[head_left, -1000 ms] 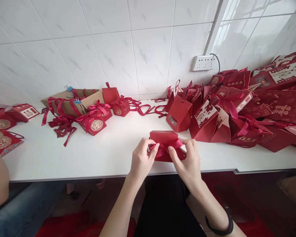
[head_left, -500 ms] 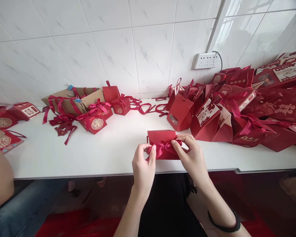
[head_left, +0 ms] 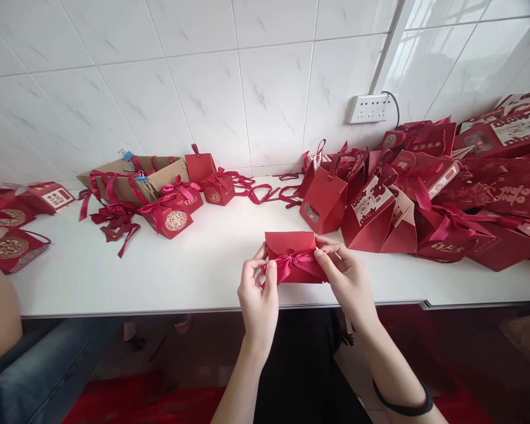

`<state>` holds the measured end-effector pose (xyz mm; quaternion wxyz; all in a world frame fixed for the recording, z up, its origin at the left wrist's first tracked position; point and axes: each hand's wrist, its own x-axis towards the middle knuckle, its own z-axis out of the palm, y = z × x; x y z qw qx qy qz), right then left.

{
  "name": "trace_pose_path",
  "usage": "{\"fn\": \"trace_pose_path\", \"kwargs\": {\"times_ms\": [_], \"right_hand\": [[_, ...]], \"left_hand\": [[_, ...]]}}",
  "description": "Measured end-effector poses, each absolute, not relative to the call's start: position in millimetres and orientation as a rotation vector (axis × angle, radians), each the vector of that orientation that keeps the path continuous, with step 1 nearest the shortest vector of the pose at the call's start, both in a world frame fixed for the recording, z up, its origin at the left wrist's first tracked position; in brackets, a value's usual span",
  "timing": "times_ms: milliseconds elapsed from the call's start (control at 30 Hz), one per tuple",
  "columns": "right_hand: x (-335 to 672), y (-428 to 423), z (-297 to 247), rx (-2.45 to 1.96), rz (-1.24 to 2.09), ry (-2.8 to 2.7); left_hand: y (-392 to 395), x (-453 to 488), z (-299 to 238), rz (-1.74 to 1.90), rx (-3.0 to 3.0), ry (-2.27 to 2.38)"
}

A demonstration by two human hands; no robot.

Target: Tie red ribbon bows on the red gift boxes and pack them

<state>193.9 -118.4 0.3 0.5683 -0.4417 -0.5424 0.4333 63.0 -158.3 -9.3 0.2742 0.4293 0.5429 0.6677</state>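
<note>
Red box (head_left: pixel 290 241) is sitting right between your two hands, near the front edge of the white table (head_left: pixel 181 288)! Your left hand (head_left: pixel 259 291) is pinching its left end, thumb upright against the pink bow (head_left: pixel 295 264); your right hand (head_left: pixel 348 274) is pinching the opposite end, thumb in front, fingers curling behind the upper corner.

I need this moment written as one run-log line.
left hand: holds box, left side | right hand: holds box, right side | bow: on box front
</note>
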Motion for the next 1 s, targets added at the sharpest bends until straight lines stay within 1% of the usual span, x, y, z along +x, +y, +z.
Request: {"fn": "trace_pose_path", "kwargs": {"times_ms": [133, 300, 467, 600, 700, 867, 1000], "right_hand": [[187.8, -121.9, -0.5, -1.01, 1.002, -1.285], [181.6, -122.5, -2.3, -1.043, 0.905, -1.289], [189.9, -116.5, -0.5, -1.029, 0.895, -1.347], [191.4, -112.7, 4.0, -1.021, 0.95, -1.282], [189.2, -111.4, 6.7, -1.029, 1.005, -1.229], [192.9, -106.7, 6.6, -1.064, 1.086, -1.212], [196.0, -104.6, 3.0, -1.092, 1.116, -1.219]], "left_hand": [[-156.8, 67.4, -11.5, 1.772, 1.183, 1.447], [-157.0, 68.0, -11.7, 1.686, 1.274, 1.491], [-153.0, 55.1, -5.1, 1.6, 1.441, 1.496], [-149.9, 53.7, -5.4, 1.53, 1.539, 1.508], [-149.3, 59.6, -9.5, 1.583, 1.454, 1.539], [-146.4, 65.2, -12.3, 1.738, 1.237, 1.453], [-140.8, 67.1, -12.8, 1.837, 1.177, 1.537]]}}
